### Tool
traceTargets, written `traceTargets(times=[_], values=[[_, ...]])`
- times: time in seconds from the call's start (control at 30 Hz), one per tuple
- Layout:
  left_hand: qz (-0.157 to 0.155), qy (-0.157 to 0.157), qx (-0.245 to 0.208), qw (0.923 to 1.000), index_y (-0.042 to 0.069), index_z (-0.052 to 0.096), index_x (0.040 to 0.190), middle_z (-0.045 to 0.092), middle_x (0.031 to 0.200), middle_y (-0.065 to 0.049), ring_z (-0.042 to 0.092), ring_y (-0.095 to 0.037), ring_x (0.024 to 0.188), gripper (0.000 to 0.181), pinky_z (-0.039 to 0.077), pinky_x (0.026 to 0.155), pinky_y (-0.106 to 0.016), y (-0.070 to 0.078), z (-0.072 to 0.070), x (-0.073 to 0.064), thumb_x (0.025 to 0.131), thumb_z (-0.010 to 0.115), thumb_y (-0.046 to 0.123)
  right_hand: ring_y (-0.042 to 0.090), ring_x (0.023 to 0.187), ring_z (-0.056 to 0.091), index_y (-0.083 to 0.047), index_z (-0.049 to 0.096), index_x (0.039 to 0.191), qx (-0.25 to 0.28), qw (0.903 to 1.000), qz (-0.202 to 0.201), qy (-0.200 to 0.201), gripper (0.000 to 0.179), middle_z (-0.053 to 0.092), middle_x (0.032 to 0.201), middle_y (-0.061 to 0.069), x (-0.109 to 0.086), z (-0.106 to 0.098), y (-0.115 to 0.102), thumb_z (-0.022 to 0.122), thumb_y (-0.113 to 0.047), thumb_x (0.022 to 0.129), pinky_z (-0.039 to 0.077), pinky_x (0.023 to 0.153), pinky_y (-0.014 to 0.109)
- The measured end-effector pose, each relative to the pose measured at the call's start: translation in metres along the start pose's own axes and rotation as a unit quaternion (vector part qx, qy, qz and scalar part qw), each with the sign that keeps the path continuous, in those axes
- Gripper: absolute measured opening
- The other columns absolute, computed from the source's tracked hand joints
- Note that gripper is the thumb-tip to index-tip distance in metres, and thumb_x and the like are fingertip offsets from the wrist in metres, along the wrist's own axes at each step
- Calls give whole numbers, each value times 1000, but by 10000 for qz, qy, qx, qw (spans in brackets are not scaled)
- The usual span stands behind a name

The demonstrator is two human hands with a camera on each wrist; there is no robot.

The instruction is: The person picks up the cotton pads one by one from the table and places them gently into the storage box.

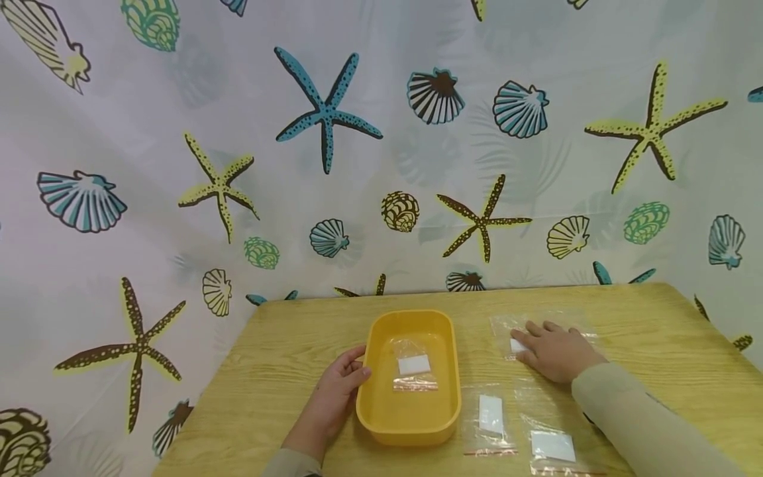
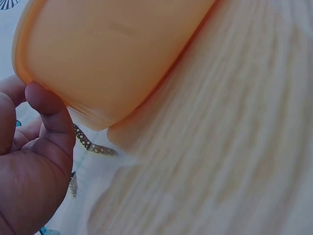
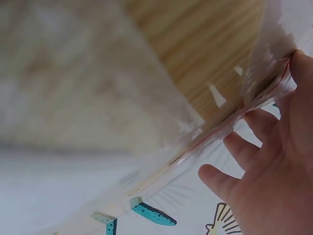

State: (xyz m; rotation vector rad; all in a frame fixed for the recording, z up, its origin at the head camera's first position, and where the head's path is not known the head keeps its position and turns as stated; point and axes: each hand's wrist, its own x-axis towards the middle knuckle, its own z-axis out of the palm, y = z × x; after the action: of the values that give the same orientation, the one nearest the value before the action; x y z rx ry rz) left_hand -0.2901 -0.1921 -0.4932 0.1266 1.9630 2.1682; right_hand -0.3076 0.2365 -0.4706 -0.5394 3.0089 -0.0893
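Observation:
My left hand (image 1: 341, 387) grips the left rim of a yellow plastic tub (image 1: 411, 430), thumb over the edge and fingers outside. The left wrist view shows the thumb (image 2: 51, 105) bent against the tub's wall (image 2: 98, 63). Inside the tub lies a clear zip bag holding a white card (image 1: 414, 364). At the back right, my right hand (image 1: 554, 351) rests with spread fingers on another clear zip bag (image 1: 505, 326), partly covering its white card (image 1: 517, 345). In the right wrist view, fingertips touch the red-lined edge of a bag (image 3: 210, 139).
Two more zip bags lie right of the tub, one with an upright white card (image 1: 491, 414), the other with a sideways one (image 1: 552, 446), close to the right forearm. Behind the wooden table (image 1: 286, 344) hangs a curtain (image 1: 369, 199) printed with shells and starfish.

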Motion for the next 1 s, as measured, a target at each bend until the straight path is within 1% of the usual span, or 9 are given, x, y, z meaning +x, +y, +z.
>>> traceTargets(times=[0.3, 0.47, 0.73, 0.87, 1.0], values=[[-17, 30, 29, 10000, 4, 39, 152, 48, 123, -20, 54, -26, 107, 52, 53, 90, -34, -1, 0, 0, 103, 56, 7, 49, 136, 41, -15, 43, 155, -193, 9997, -69, 134, 57, 43, 155, 18, 3, 4, 1, 44, -44, 107, 34, 100, 73], [-9, -8, 10, 10000, 4, 39, 152, 48, 124, -21, 55, -27, 109, 52, 53, 91, -35, 0, 0, 0, 103, 56, 7, 47, 134, 44, -12, 47, 152, -263, 9992, -116, 283, 54, 46, 152, 16, 1, 4, 1, 44, -42, 107, 37, 99, 71], [-14, -8, 44, 10000, 3, 39, 152, 49, 122, -21, 54, -26, 107, 52, 53, 90, -34, -1, -1, 1, 103, 56, 6, 45, 133, 46, -8, 53, 147, -446, 9980, -202, 390, 49, 51, 149, 14, -1, 1, 0, 46, -35, 108, 42, 96, 68], [-25, 15, 76, 10000, 4, 39, 152, 49, 123, -22, 54, -27, 108, 52, 52, 91, -34, 0, -1, 1, 103, 56, 7, 44, 131, 49, -6, 56, 145, -532, 9967, -286, 543, 45, 55, 146, 14, -1, 0, -2, 47, -32, 108, 45, 94, 65], [-34, 30, 112, 9999, 4, 40, 152, 49, 124, -23, 54, -28, 108, 52, 52, 91, -35, 1, -1, 0, 103, 57, 8, 44, 128, 52, -6, 59, 142, -671, 9929, -513, 834, 42, 57, 143, 13, -2, 0, -5, 51, -28, 107, 49, 91, 63]])
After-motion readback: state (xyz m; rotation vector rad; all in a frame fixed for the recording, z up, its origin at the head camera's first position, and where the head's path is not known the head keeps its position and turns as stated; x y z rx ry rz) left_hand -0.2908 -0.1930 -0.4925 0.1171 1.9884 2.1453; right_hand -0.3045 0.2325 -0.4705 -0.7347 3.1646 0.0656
